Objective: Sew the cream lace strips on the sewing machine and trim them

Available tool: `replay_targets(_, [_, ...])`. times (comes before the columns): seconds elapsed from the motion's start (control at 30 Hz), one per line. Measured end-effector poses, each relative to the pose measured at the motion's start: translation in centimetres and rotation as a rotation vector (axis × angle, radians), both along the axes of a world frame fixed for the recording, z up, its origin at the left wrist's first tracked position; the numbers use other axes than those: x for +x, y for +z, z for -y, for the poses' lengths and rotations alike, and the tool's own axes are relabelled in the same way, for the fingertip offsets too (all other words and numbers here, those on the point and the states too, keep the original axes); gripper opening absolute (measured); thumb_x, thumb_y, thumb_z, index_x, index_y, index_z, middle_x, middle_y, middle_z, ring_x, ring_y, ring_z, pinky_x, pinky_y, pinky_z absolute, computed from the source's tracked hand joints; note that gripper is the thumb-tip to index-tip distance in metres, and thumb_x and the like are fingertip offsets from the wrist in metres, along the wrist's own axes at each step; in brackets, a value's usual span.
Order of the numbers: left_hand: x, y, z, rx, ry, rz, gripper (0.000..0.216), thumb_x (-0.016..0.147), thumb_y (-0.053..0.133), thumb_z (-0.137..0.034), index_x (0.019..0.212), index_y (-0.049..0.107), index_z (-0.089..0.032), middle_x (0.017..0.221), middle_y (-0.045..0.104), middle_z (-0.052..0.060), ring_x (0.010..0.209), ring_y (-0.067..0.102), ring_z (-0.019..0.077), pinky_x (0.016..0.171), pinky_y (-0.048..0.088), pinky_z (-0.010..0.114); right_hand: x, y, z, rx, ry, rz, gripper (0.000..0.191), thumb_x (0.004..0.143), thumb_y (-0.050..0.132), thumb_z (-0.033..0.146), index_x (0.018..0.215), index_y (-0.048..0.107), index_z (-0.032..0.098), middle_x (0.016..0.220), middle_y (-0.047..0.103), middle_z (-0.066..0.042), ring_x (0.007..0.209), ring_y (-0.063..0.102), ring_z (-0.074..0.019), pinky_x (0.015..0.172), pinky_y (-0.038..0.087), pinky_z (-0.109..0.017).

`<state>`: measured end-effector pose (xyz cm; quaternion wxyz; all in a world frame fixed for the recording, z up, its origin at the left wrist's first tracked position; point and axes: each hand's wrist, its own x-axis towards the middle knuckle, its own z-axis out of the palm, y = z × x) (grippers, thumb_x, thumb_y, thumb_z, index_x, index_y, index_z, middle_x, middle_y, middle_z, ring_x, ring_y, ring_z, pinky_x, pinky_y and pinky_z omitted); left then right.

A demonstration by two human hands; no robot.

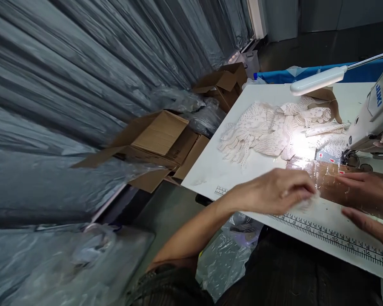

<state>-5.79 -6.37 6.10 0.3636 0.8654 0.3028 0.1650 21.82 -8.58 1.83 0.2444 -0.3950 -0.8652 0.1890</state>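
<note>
My left hand lies over the front of the white sewing table, fingers curled and pinched on a small scrap of white lace, blurred by motion. My right hand rests beside it on the table with fingers stretched flat, holding nothing that I can see. A heap of cream lace pieces lies farther back under the lamp's glare. The white sewing machine stands at the right edge, above a taped brown patch on the table.
A printed ruler runs along the table's front edge. A white lamp hangs over the lace. Open cardboard boxes sit on the floor left of the table, against plastic-covered stacks. Clear plastic bags hang below the table.
</note>
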Motion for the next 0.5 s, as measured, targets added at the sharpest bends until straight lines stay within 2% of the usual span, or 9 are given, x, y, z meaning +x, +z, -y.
replay_targets(0.07, [1.9,1.0,0.9,-0.094,-0.190,0.007,0.012,0.100,0.051,-0.017,0.102,0.063,-0.017,0.101,0.072,0.005,0.090,0.067,0.0126,0.081,0.057,0.025,0.0,0.1,1.4,-0.112,0.011,-0.024,0.062,0.086,0.065,0.053,0.143,0.051,0.034,0.145,0.054,-0.007,0.133,0.051,-0.0339,0.105,0.050,-0.053])
replay_targets(0.1, [2.7,1.3,1.3,-0.129,-0.264,0.000,0.012,0.099,0.053,-0.017,0.103,0.064,-0.017,0.103,0.072,0.005,0.094,0.067,0.0132,0.086,0.057,0.026,0.2,0.0,2.1,-0.184,0.009,-0.055,0.074,0.081,0.069,0.056,0.148,0.044,0.036,0.147,0.052,-0.007,0.132,0.051,-0.0344,0.103,0.051,-0.053])
replay_targets(0.17, [3.6,1.8,1.6,-0.157,-0.333,-0.008,0.012,0.098,0.055,-0.016,0.105,0.065,-0.017,0.106,0.073,0.006,0.099,0.067,0.0148,0.092,0.056,0.026,0.6,-0.3,3.2,-0.376,0.012,-0.104,0.080,0.076,0.074,0.057,0.147,0.042,0.039,0.136,0.062,-0.007,0.119,0.063,-0.0323,0.090,0.060,-0.047])
replay_targets(0.23, [3.9,2.0,1.3,-0.158,-0.338,0.036,0.012,0.096,0.059,-0.016,0.107,0.065,-0.014,0.106,0.073,0.008,0.097,0.067,0.0155,0.089,0.056,0.026,1.0,-0.3,3.6,-0.581,0.029,-0.115,0.065,0.074,0.076,0.054,0.133,0.057,0.038,0.109,0.073,-0.005,0.094,0.072,-0.0279,0.072,0.064,-0.037])
replay_targets(0.3, [3.8,1.7,0.5,-0.173,-0.331,0.096,0.014,0.093,0.064,-0.017,0.107,0.065,-0.012,0.103,0.073,0.010,0.091,0.067,0.0149,0.082,0.055,0.025,1.0,0.3,3.1,-0.765,0.072,-0.121,0.042,0.075,0.074,0.052,0.109,0.069,0.029,0.086,0.072,-0.004,0.074,0.071,-0.0229,0.061,0.062,-0.031])
replay_targets(0.4, [3.8,0.9,-1.0,-0.209,-0.288,0.129,0.016,0.089,0.070,-0.019,0.103,0.066,-0.013,0.096,0.072,0.007,0.083,0.064,0.0129,0.075,0.052,0.023,0.3,1.8,1.4,-0.921,0.187,-0.223,0.029,0.082,0.066,0.048,0.086,0.070,0.019,0.083,0.068,-0.006,0.076,0.067,-0.0186,0.071,0.058,-0.028])
replay_targets(0.5, [4.1,-0.4,-2.8,-0.257,-0.198,0.122,0.019,0.086,0.074,-0.021,0.102,0.067,-0.014,0.093,0.071,0.005,0.083,0.063,0.0124,0.075,0.050,0.024,-0.3,2.2,-0.4,-0.903,0.199,-0.288,0.031,0.089,0.061,0.047,0.081,0.069,0.018,0.087,0.065,-0.005,0.084,0.063,-0.0169,0.080,0.054,-0.028])
